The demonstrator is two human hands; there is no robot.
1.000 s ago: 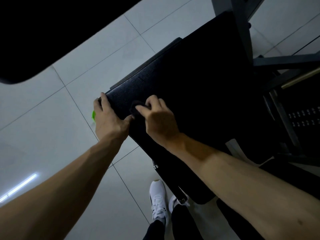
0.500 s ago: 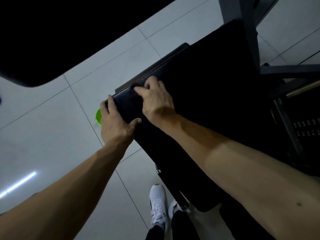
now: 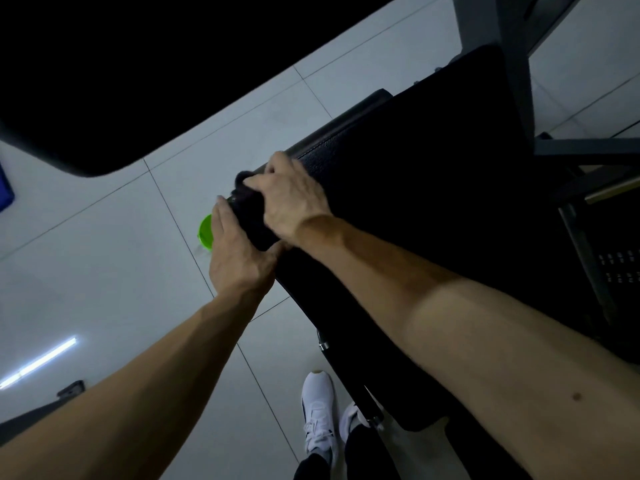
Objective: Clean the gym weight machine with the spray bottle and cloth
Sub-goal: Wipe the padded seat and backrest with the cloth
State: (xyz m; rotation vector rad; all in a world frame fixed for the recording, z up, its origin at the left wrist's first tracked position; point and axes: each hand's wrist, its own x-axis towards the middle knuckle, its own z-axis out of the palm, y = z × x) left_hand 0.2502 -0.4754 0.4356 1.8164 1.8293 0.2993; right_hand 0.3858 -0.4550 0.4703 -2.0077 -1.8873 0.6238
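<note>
No text, label, brand, number or sign is showing clearly enough to be read anywhere in the frame. Rows of small pale marks are showing on a dark panel (image 3: pixel 620 268) of the weight machine (image 3: pixel 433 220) at the right edge of the frame, but they are appearing too small and dim to tell whether they are numbers.

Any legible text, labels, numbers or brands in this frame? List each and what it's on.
None legible.
Pale marks in rows on the dark weight-stack plates: too small and blurred to read.
Black padded seat, dark cloth in the right hand, white sneakers, green round object: no text visible.
</note>
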